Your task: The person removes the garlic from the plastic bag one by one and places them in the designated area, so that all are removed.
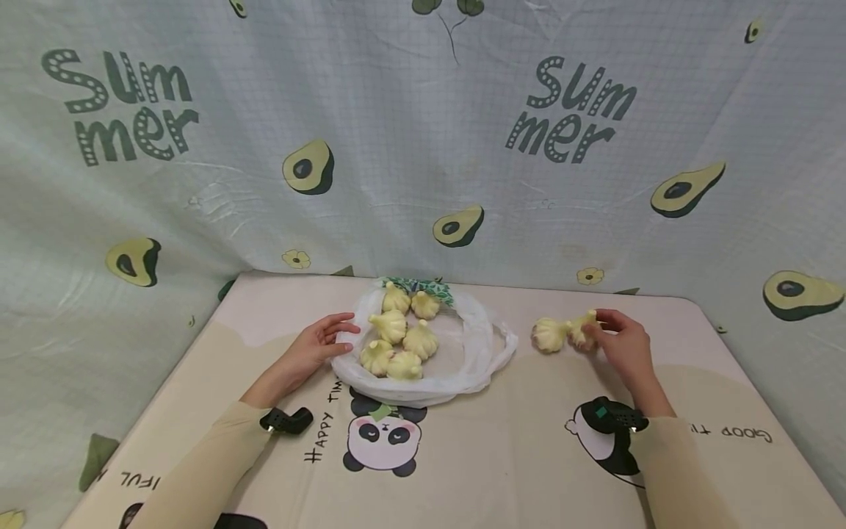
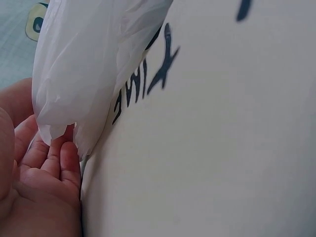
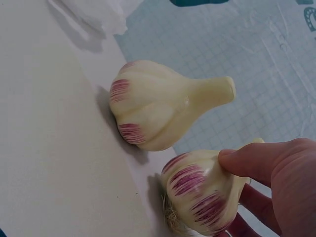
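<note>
At the right of the table, my right hand (image 1: 626,347) pinches a garlic bulb (image 3: 197,190) with purple streaks and root hairs, the thumb near its neck. Just left of it lies a second garlic bulb (image 3: 148,106), its stem pointing toward the held one in the head view. My left hand (image 1: 316,347) is at the left edge of a white plastic bag (image 1: 472,330), fingers relaxed and right at its rim. In the left wrist view, the bag (image 2: 84,74) covers part of those fingers. Several garlic bulbs (image 1: 390,327) sit inside the rolled-open bag.
The table (image 1: 515,455) wears a pale cloth printed with a panda (image 1: 383,441) and lettering. Behind it hangs a curtain (image 1: 396,125) with avocado prints. A green patterned part (image 1: 423,289) shows at the bag's back edge. Each wrist wears a black band (image 1: 287,421).
</note>
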Tool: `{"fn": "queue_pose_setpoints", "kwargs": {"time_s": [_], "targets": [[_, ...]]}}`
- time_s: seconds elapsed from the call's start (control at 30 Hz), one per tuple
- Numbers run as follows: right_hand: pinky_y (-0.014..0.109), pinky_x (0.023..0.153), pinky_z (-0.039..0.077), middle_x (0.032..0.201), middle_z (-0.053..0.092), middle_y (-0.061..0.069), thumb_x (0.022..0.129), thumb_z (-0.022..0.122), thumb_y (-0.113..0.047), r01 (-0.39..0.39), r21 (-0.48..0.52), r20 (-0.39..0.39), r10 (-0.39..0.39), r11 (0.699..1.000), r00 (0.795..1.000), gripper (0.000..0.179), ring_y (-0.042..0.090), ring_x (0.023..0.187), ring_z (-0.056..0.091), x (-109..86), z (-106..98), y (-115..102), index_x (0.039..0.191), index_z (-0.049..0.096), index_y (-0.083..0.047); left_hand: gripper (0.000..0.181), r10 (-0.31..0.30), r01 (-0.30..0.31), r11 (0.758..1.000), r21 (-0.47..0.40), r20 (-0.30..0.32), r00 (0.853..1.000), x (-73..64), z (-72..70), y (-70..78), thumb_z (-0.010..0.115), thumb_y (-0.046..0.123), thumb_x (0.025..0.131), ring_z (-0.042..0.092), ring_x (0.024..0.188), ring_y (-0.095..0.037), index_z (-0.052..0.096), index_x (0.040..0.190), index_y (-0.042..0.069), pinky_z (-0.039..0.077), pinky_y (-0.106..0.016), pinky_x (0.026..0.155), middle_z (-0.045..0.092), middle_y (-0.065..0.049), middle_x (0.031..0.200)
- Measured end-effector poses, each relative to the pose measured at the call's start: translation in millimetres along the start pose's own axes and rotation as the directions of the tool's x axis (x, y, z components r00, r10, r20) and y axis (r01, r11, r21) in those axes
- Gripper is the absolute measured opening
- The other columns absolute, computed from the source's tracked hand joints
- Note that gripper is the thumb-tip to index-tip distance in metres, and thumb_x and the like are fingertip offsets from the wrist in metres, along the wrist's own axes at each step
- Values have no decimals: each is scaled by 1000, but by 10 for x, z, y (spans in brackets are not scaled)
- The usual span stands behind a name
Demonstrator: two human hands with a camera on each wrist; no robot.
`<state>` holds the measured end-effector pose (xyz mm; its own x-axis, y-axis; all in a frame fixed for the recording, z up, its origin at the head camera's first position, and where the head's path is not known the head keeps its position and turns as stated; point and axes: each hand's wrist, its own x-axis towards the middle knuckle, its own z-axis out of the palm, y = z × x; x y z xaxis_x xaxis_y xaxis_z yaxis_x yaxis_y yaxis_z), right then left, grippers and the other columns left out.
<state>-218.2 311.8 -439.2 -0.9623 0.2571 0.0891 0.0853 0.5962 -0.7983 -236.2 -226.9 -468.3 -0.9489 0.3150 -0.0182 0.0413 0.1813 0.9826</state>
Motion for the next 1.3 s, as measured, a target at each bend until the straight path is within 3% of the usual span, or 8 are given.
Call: {"fn": "queue_pose_setpoints", "kwargs": {"time_s": [0.47,0.83,0.87,0.93,1.1,1.3], "targets": [[45,88,45,130,57,28,96,68,-30,61,-51,54,-59,997,997,48,42,121,50,-54,-20,-11,132,60,1,61,12,-12,1000,-3,2,1000,0,5,-20,66,1,93,53,118,-20,39,148,-1,42,-15,92,56,-25,132],[52,96,44,131,59,24,96,67,-23,122,-30,5,-122,992,993,40,40,121,51,-87,-52,-34,129,64,1,61,30,-30,999,-25,7,1000,-10,-6,-36,67,0,92,54,116,-17,40,147,-3,41,-16,92,55,-27,132],[51,97,44,130,60,24,96,67,-22,131,-33,-3,-131,991,991,40,39,121,52,-91,-59,-43,128,64,1,62,31,-31,999,-26,8,999,-11,-6,-38,67,1,93,53,116,-17,39,147,-3,41,-16,92,55,-27,132],[39,94,48,128,62,24,96,68,-22,140,-31,-21,-141,990,990,39,38,118,53,-102,-74,-63,127,65,1,62,32,-32,999,-29,9,999,-13,-7,-39,68,1,93,53,117,-18,39,147,-3,41,-16,92,55,-27,132],[10,72,42,125,63,23,96,68,-21,130,1,-58,-130,992,990,36,37,114,56,-131,-112,-124,125,67,0,62,30,-30,999,-30,10,999,-7,-9,-41,68,1,92,53,117,-18,39,147,-4,41,-16,92,55,-27,132],[8,69,43,123,64,21,96,68,-20,154,7,-85,-153,988,985,34,32,109,58,-136,-136,-201,123,68,0,61,31,-31,999,-20,5,999,0,-14,-32,66,0,93,54,117,-17,39,147,-3,42,-16,91,55,-27,132]]}}
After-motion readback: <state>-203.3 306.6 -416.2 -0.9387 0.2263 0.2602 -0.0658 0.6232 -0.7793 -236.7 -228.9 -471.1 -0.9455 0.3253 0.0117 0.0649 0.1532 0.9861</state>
